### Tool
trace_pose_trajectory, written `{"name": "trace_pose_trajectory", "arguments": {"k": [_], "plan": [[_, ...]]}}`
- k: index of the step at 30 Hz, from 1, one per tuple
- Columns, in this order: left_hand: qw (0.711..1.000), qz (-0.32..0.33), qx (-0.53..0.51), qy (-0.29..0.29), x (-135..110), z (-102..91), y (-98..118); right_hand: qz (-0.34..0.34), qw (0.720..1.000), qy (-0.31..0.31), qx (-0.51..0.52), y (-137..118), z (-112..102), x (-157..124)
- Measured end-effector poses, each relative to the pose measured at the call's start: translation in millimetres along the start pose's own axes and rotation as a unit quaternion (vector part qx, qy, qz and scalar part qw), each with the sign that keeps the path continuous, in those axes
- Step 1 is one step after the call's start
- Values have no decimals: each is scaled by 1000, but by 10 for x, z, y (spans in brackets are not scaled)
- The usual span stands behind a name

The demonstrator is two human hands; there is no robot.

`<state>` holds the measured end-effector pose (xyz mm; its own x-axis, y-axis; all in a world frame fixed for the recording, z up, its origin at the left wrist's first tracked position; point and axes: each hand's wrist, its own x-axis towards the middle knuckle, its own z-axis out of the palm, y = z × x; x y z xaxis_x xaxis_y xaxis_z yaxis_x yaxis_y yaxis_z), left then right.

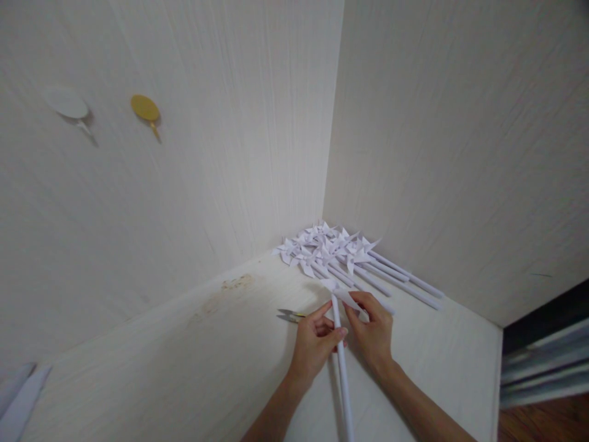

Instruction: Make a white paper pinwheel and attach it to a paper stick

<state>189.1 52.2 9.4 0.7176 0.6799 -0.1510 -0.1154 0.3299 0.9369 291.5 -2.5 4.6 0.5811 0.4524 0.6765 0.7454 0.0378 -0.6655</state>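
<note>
My left hand is closed around the white paper stick of a pinwheel, thumb across its front. At the stick's upper end sits a folded white paper pinwheel head. One of its blades is pinched between the thumb and fingers of my right hand. Scissors lie on the white surface just left of my left hand, their blades pointing left and their handles mostly hidden behind it. Beyond my hands, several white paper pinwheels lie piled in the corner, sticks pointing toward the lower right.
Two walls meet at the corner behind the pile. On the left wall are a white hook and a yellow hook. White paper sheets lie at the lower left. The white surface ends at the right, above a brown floor.
</note>
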Motion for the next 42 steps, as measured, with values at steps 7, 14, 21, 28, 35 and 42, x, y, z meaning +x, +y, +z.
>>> {"name": "trace_pose_trajectory", "arguments": {"k": [7,14,21,28,35,42], "plan": [[1000,15,18,10,10,17,-28,-30,999,12,-23,-29,3,-17],[999,21,24,10,7,21,-20,-12,998,5,-63,-26,20,-48],[999,24,36,7,9,22,-10,-15,997,-2,-73,-9,36,-75],[999,20,35,4,-6,34,16,-7,996,-11,-83,28,36,-96],[998,40,35,-14,5,4,-33,-15,997,-8,-76,-14,38,-78],[998,46,30,-23,-2,4,-28,2,998,-13,-64,18,46,-99]]}}
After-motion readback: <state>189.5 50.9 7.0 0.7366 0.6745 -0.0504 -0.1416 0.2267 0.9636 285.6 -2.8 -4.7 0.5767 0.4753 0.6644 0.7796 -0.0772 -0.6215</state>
